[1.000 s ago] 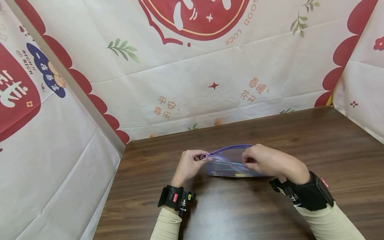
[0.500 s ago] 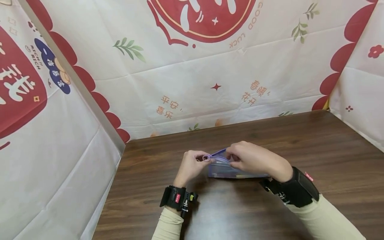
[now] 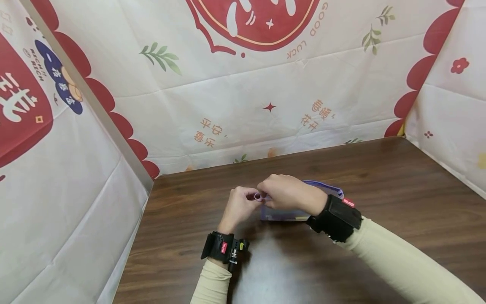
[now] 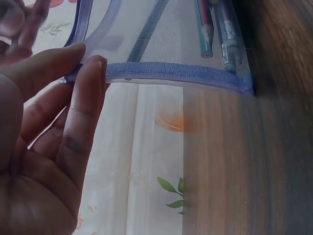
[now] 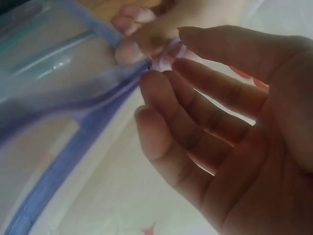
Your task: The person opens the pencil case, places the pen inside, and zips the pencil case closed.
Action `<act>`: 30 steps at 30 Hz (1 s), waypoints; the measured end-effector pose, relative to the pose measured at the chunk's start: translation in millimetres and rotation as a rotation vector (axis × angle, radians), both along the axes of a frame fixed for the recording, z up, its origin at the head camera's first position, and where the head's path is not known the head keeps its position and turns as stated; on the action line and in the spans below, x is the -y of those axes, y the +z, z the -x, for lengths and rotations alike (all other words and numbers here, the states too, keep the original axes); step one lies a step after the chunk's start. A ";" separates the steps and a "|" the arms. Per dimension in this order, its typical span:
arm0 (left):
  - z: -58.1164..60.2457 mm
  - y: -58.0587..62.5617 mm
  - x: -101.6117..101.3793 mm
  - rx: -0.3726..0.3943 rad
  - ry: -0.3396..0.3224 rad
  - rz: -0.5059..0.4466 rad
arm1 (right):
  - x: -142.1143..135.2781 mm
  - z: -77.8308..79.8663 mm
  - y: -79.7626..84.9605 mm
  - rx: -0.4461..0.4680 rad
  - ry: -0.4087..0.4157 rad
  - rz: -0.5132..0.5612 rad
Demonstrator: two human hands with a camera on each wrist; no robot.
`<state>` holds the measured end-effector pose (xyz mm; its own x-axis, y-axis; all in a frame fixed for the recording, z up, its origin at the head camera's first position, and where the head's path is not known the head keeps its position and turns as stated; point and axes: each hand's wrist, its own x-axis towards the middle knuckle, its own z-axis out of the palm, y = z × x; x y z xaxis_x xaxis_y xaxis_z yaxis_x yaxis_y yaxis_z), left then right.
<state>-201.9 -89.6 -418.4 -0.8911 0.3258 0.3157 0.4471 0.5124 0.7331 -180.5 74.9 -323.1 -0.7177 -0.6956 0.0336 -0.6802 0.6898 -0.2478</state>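
A see-through mesh pencil case (image 3: 282, 214) with purple edging stands on the table, its zipper mouth spread apart. Pencils (image 4: 206, 36) and pens (image 4: 228, 44) show through its side in the left wrist view. My left hand (image 3: 239, 206) pinches the case's upper left corner between thumb and forefinger. Beside that corner, a light purple zipper pull ring (image 5: 182, 50) sticks out. My right hand (image 3: 284, 193) reaches across the top of the case, its thumb and forefinger apart on either side of the ring. From the head view, this hand hides much of the case's middle.
The brown wood-grain table (image 3: 182, 236) runs back to a white printed cloth (image 3: 228, 93). More cloth hangs at the left and right sides. Each wrist wears a black strap with a camera unit (image 3: 220, 247).
My right hand has left the case's rim and moved left along the opening to the zipper pull ring. The left hand keeps its pinch on the corner.
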 end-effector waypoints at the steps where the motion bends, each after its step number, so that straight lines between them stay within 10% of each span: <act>1: -0.2 0.6 -0.1 -0.001 0.004 0.005 | 2.8 0.7 -0.7 -0.007 -0.004 0.002; 30: -2.2 4.5 -1.0 -0.028 0.010 0.062 | 22.0 1.7 -5.8 0.095 -0.372 0.088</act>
<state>-199.7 -88.6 -413.9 -0.8853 0.3370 0.3204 0.4621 0.5611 0.6867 -182.3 52.9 -328.8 -0.9229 -0.3849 0.0029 -0.3591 0.8582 -0.3667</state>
